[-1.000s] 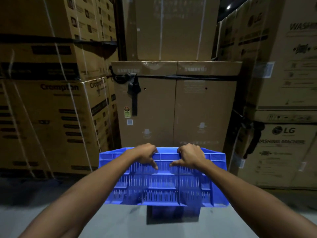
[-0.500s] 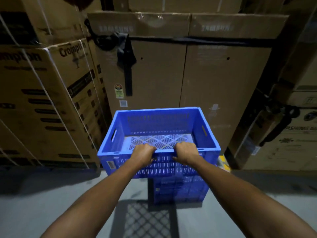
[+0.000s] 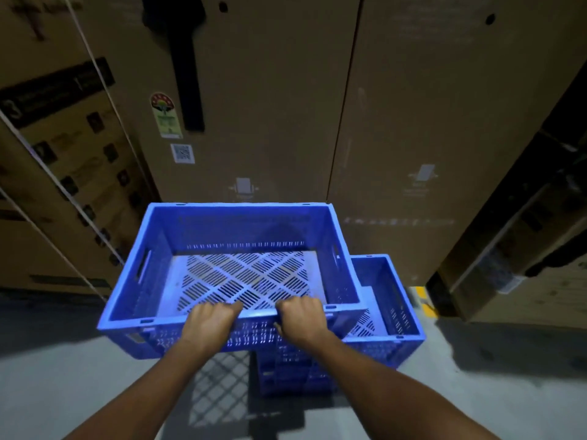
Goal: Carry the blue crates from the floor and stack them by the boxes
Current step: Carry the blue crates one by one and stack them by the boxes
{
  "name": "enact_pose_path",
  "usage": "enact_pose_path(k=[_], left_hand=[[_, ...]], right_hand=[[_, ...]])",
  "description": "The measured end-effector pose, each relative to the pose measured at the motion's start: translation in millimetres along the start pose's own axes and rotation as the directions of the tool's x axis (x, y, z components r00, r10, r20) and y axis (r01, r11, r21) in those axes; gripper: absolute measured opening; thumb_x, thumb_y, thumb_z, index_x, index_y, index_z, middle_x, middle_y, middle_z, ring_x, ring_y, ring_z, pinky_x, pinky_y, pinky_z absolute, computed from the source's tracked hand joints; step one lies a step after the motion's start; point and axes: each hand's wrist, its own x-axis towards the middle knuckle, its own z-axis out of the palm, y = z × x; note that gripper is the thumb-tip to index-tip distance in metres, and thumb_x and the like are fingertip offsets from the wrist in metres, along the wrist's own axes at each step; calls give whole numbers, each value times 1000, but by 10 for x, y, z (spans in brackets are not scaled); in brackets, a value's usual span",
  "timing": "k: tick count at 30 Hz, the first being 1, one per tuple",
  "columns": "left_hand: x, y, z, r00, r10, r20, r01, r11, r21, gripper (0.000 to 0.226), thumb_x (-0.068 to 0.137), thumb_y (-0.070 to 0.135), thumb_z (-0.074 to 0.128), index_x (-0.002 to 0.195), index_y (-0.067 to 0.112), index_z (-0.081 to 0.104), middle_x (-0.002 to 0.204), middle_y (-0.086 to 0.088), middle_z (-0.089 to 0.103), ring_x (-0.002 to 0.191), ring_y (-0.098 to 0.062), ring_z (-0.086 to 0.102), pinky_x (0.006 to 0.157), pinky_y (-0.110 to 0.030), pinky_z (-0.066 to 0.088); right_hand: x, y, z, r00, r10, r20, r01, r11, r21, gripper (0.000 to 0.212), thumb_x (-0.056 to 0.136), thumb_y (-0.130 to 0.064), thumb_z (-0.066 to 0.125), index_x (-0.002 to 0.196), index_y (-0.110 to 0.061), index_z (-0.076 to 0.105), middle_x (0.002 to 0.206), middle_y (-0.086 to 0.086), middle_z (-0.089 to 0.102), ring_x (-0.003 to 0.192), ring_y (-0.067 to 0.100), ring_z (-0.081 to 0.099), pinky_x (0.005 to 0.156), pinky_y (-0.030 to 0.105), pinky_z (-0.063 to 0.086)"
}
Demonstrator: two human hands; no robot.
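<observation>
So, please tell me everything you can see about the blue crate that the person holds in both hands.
The held crate is blue, plastic by its look, rectangular and open on top, and it is empty. Its floor is a diamond lattice of slots; the walls have slotted rows and handle cut-outs at each end. The left hand and right hand grip its near rim. It is held roughly level above the floor, overlapping a second blue crate below and to its right, before the cardboard boxes.

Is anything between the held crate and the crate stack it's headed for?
Nothing visible. Both hands, left and right, grip the near rim of the held crate, which hangs above and left of the stack. The top stacked crate's visible part looks empty, with cardboard boxes just behind.
</observation>
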Motion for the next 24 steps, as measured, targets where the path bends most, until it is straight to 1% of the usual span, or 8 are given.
enact_pose_path(k=[2,4,7,10,14,17,22,24], left_hand=[[116,53,266,999,4,42,-2,1000,-31,18,84,24,58,102,24,57,93,-5,71,89,-32,67,67,-35,46],[232,90,495,999,-12,38,15,998,-59,19,76,21,65,92,23,57,83,-5,70,81,-30,68,61,-33,45],[464,65,638,998,-39,53,41,998,-37,18,83,22,56,100,24,52,96,-7,69,95,-33,64,70,-35,44],[631,-14,663,998,41,45,-42,999,17,19,85,26,53,104,25,54,96,-7,69,93,-34,65,71,-37,47],[660,18,621,989,125,82,-126,992,12,17,86,31,53,101,23,53,97,-7,68,95,-35,64,71,-39,47],[727,65,585,983,151,102,-152,988,2,17,89,32,52,104,23,51,100,-8,67,97,-34,63,73,-39,48],[822,323,576,978,187,92,-185,982,-35,21,89,35,51,106,22,53,102,-9,67,98,-34,63,72,-39,47],[893,499,560,973,212,88,-208,977,-52,19,89,33,51,104,22,54,99,-9,67,94,-35,63,71,-40,49]], right_hand=[[89,57,329,1000,3,24,-3,1000,5,28,90,-39,60,104,-15,64,104,12,70,97,35,66,80,39,49],[179,116,556,1000,-1,29,0,1000,10,27,89,-38,60,102,-15,63,101,12,70,96,34,66,79,39,49],[381,249,654,1000,-26,-7,26,1000,6,23,88,-37,62,98,-17,63,95,10,70,90,34,66,74,38,48],[462,334,662,1000,24,-7,-24,999,29,25,87,-40,64,97,-17,62,92,8,68,88,33,65,75,38,48],[477,308,679,990,128,52,-130,991,27,35,84,-48,65,103,-18,63,97,7,68,94,30,64,81,38,48],[527,374,655,984,152,95,-152,988,-11,43,83,-56,65,102,-17,64,98,6,68,94,29,65,82,38,49],[441,645,659,973,195,125,-193,981,-28,44,83,-56,67,103,-17,64,99,6,68,95,28,66,82,37,50],[377,823,645,967,216,132,-213,976,-37,44,82,-56,67,103,-18,64,99,5,69,95,28,66,82,37,50]])
